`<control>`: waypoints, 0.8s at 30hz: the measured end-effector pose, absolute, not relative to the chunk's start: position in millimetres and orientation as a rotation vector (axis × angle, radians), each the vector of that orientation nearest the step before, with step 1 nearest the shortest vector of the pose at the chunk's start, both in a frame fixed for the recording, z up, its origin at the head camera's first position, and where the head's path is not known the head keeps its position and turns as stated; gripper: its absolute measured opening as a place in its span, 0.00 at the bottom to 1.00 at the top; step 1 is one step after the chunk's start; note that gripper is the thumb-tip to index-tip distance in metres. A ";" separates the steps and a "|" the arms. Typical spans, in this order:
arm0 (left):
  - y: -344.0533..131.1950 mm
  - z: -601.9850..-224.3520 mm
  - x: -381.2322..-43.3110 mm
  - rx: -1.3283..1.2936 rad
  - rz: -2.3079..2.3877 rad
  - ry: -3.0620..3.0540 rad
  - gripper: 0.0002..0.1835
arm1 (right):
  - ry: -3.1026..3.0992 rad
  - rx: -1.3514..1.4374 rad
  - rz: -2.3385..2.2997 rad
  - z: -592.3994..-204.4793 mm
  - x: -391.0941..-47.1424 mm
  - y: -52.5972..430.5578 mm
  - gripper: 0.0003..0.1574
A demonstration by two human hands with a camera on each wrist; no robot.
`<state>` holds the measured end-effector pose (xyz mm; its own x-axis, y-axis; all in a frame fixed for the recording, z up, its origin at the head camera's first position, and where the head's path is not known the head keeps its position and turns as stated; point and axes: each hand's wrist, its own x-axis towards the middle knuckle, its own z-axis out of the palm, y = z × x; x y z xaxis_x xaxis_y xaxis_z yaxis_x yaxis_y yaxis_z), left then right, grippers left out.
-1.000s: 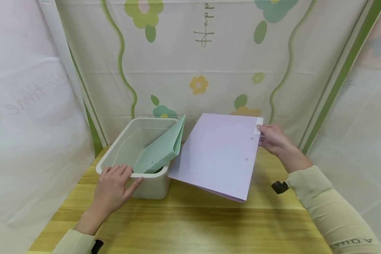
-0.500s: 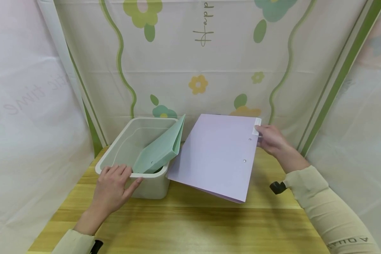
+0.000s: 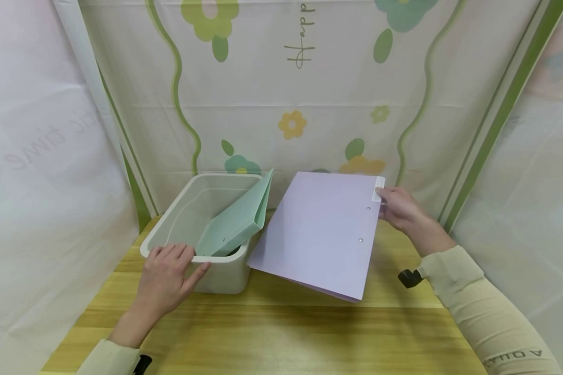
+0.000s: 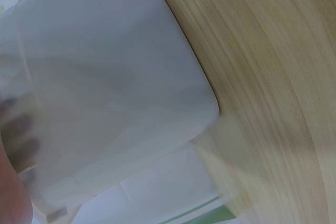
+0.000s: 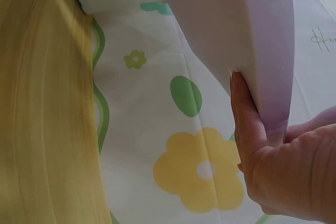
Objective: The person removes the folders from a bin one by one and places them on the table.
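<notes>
Purple folder (image 3: pixel 316 234), right of centre, tilted over the table (image 3: pixel 281 338); the right hand (image 3: pixel 401 205) pinches its right edge at the white label (image 3: pixel 379 182). Probably light, fairly stiff and smooth, it is best held by this spine, since the lower edge may flap. At lower left, the left hand (image 3: pixel 169 278) grips the near rim of the bin (image 3: pixel 222 278), where the green folder (image 3: pixel 234 224) leans. The bin's right rim is the nearest edge; room for moving appears at lower centre.
</notes>
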<state>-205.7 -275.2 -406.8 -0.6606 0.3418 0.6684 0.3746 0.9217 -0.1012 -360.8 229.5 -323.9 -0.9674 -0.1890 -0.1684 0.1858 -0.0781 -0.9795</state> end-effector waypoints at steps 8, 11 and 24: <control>-274.9 -407.9 -206.3 -0.505 -0.061 -2.348 0.22 | 1.926 -0.001 -2.137 -329.9 -363.3 230.2 0.33; -275.3 -408.3 -206.7 -0.505 -0.057 -2.345 0.23 | 1.918 -0.008 -2.146 -333.2 -364.9 229.6 0.33; -276.2 -408.4 -207.9 -0.508 -0.054 -2.354 0.22 | 1.932 -0.007 -2.119 -343.3 -368.7 227.0 0.33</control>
<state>-207.9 -276.2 -408.4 -0.6654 0.3445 0.6623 0.3747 0.9214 -0.1028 -368.7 227.0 -343.3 -0.9627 -0.2031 -0.1789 0.1969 -0.0717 -0.9778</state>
